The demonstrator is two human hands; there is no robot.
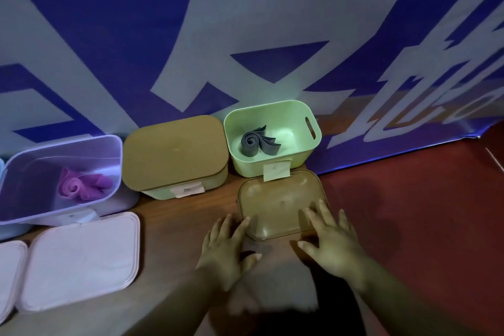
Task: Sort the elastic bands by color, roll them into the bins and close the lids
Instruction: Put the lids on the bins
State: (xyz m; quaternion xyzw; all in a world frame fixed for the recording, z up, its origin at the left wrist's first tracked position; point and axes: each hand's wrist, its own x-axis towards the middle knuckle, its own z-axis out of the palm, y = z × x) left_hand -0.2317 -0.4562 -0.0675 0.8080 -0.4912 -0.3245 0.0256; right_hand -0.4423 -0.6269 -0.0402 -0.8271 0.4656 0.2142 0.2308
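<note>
Both hands flat, palms down, fingers spread

The left hand (226, 249) sits at the end of a forearm entering from 7 o'clock, its straight fingers splayed toward 1 o'clock. The right hand (331, 244), on a forearm from 5 o'clock, fans its fingers toward 11 o'clock.

Seemingly rolled grey band (257, 142) lies in open green bin (289, 117), lid (275, 196) beside.

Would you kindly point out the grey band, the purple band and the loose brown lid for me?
grey band (250, 142): head view, on its rolled coil.
purple band (72, 185): head view, on its rolled end.
loose brown lid (281, 196): head view, on its bare centre.
</note>
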